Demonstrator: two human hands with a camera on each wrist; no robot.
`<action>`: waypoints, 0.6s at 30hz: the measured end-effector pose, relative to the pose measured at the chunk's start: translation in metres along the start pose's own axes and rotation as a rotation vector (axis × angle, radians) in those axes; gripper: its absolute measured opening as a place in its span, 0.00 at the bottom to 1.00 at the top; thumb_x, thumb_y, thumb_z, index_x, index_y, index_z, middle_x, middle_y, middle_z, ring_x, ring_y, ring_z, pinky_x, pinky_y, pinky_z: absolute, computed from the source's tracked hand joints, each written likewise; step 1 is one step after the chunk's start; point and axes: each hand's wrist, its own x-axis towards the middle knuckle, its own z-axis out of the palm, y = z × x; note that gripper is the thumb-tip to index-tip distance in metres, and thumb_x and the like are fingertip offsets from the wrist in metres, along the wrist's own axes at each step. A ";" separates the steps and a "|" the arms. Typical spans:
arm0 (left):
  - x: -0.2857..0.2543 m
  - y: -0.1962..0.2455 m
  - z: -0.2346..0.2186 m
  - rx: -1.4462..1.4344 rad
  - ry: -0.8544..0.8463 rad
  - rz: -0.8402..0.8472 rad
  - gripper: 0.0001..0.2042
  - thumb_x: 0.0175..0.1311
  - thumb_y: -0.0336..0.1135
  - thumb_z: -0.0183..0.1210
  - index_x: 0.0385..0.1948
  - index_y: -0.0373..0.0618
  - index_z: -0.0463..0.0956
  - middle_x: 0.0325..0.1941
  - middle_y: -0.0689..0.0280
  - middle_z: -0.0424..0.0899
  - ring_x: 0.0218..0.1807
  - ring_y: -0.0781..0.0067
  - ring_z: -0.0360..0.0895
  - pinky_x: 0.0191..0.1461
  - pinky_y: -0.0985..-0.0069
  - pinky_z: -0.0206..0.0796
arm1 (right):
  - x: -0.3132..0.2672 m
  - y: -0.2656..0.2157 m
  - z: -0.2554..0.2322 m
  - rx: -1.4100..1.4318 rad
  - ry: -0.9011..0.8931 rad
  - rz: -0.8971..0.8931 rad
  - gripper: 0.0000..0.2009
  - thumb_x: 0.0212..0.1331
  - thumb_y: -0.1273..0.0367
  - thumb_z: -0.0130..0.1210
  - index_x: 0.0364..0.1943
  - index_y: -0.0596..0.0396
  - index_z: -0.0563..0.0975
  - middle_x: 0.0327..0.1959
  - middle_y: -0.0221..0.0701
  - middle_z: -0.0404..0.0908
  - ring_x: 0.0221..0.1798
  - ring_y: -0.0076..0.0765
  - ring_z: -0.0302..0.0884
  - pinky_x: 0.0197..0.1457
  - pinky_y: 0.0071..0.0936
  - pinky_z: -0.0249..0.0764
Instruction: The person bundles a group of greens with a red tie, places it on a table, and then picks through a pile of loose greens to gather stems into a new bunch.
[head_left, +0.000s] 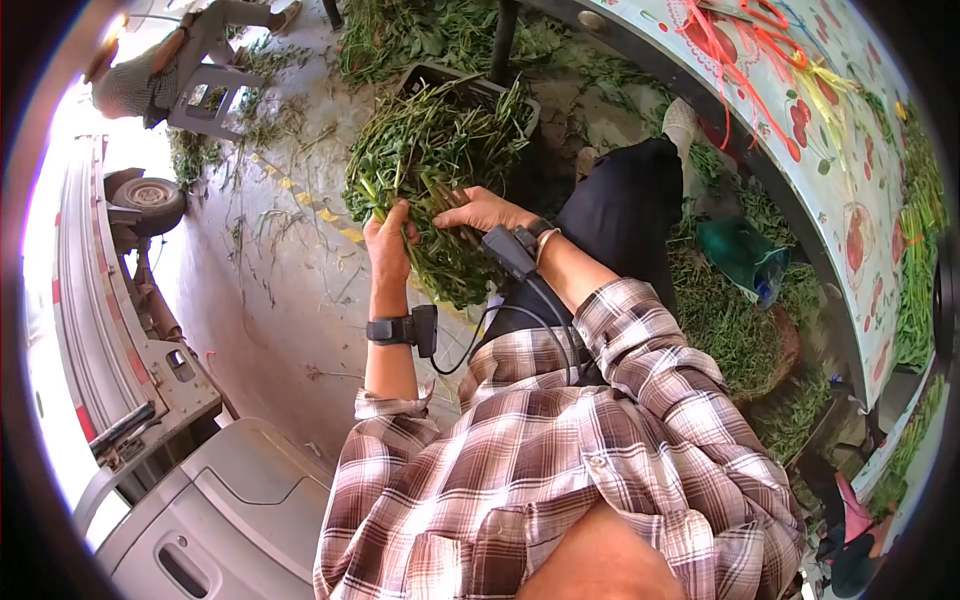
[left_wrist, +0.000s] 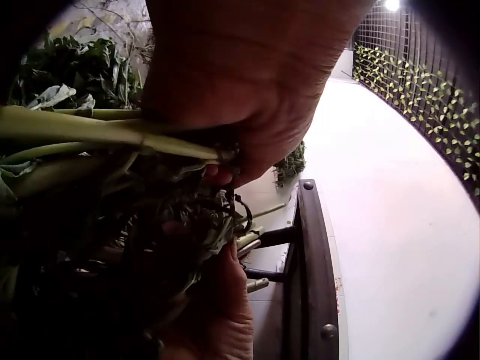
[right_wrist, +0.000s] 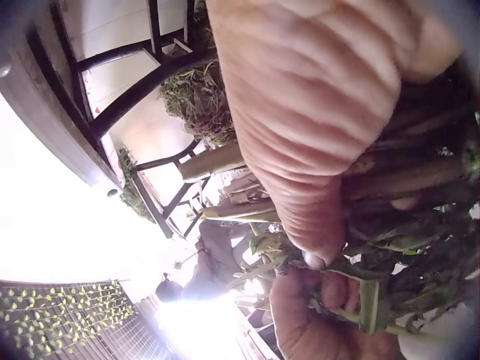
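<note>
A heap of leafy green stalks (head_left: 430, 145) fills a black crate (head_left: 530, 115) before the person's knees. At the heap's near left side, the left hand (head_left: 388, 245) pinches pale green stalks (left_wrist: 112, 131) between thumb and fingers. Just right of it, the right hand (head_left: 485, 212) grips a bunch of thicker stems (right_wrist: 221, 160), whose cut ends stick out past the thumb. Leaves of this bunch hang below both hands. In the right wrist view the left hand's fingertips (right_wrist: 315, 315) are close under the right thumb; leaves hide part of the fingers.
On the right stands a table with a fruit-print cloth (head_left: 850, 220), bearing red ties (head_left: 735, 75) and greens. More greens (head_left: 740, 340) lie on the floor beside a green bag (head_left: 735, 250). A vehicle (head_left: 150, 300) is on the left; another person (head_left: 150, 80) sits at upper left.
</note>
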 end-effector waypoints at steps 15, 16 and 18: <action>-0.018 0.015 -0.010 0.208 0.010 -0.091 0.08 0.50 0.31 0.64 0.29 0.42 0.75 0.18 0.73 0.71 0.13 0.84 0.62 0.14 0.82 0.52 | 0.001 0.000 -0.002 -0.046 0.151 0.006 0.10 0.46 0.65 0.64 0.29 0.55 0.80 0.24 0.24 0.78 0.25 0.19 0.71 0.30 0.22 0.68; -0.021 0.012 -0.001 0.197 -0.042 -0.080 0.08 0.49 0.29 0.65 0.31 0.42 0.76 0.19 0.73 0.72 0.14 0.84 0.63 0.14 0.82 0.52 | -0.001 -0.002 -0.001 -0.047 0.157 0.007 0.10 0.46 0.65 0.64 0.29 0.55 0.80 0.24 0.24 0.78 0.25 0.19 0.71 0.30 0.22 0.68; -0.023 0.008 0.008 0.391 -0.126 -0.088 0.11 0.48 0.26 0.64 0.35 0.41 0.76 0.23 0.72 0.76 0.18 0.85 0.68 0.19 0.83 0.60 | -0.006 -0.006 0.002 0.028 0.121 -0.009 0.09 0.49 0.67 0.62 0.32 0.56 0.80 0.26 0.24 0.78 0.27 0.20 0.72 0.33 0.22 0.69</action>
